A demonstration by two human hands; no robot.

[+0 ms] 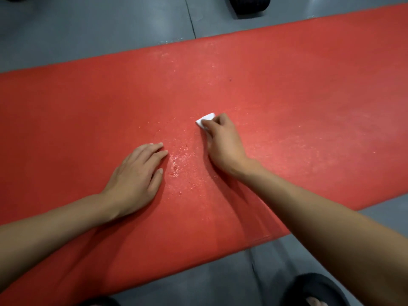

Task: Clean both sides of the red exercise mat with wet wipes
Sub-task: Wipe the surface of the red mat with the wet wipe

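The red exercise mat (pixel 298 96) lies flat across the grey floor, running from lower left to upper right. Its middle glistens with wet streaks and small droplets. My right hand (pixel 223 142) holds a small folded white wet wipe (pixel 205 120) against the mat near the centre, fingers curled over it, only the wipe's far end showing. My left hand (pixel 138 176) rests flat on the mat to the left of the wet patch, fingers straight and together.
Grey floor (pixel 99 29) surrounds the mat, with a seam line running toward the far edge. A black object (pixel 250 4) sits on the floor beyond the mat at top right. A foot in a black slipper (pixel 313 290) is at the bottom right.
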